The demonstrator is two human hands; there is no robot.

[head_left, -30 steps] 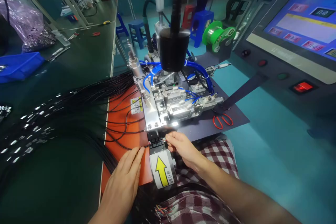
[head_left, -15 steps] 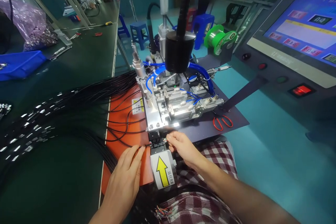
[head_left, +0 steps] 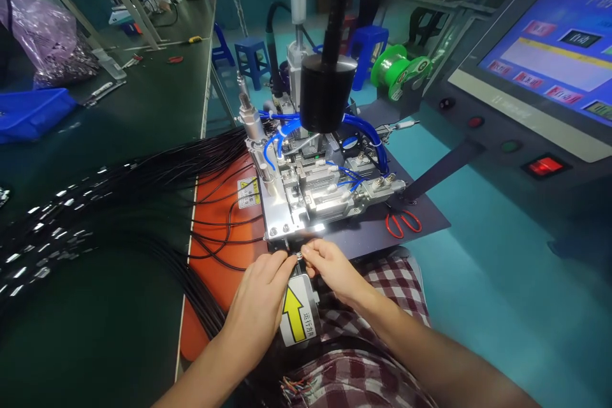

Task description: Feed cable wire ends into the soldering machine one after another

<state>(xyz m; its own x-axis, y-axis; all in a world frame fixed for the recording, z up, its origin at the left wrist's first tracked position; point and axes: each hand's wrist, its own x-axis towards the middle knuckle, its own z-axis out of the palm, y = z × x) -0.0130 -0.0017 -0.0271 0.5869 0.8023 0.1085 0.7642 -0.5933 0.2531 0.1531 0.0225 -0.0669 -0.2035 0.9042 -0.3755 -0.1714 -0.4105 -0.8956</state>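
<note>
In the head view, both hands meet at the front of a silver metal machine with blue air hoses [head_left: 329, 194]. The right hand [head_left: 329, 264] pinches its thumb and forefinger at a small silver metal connector [head_left: 299, 255], which sits over the black feed track, just above a white label with a yellow arrow [head_left: 295, 315]. The left hand [head_left: 261, 299] arches over the track from the other side, its fingertips just beside the connector; whether they are clamped on anything beneath cannot be told. This two-sided hold probably keeps the small part steady and lined up. Several thin black cables [head_left: 229, 224] run spaced apart across the flat orange-red plate [head_left: 205, 280] towards the machine, seemingly to avoid tangling, while a thick black cable bundle [head_left: 191, 162] rests back on the dark green bench [head_left: 157, 102].

The machine's front edge stands close beyond the fingertips, so forward room is tight. The left wrist lies near the pale bench edge and the loose cables. The right side offers more room, over the dark grey base plate [head_left: 363, 236], though red-handled scissors [head_left: 404, 224] lie there.
</note>
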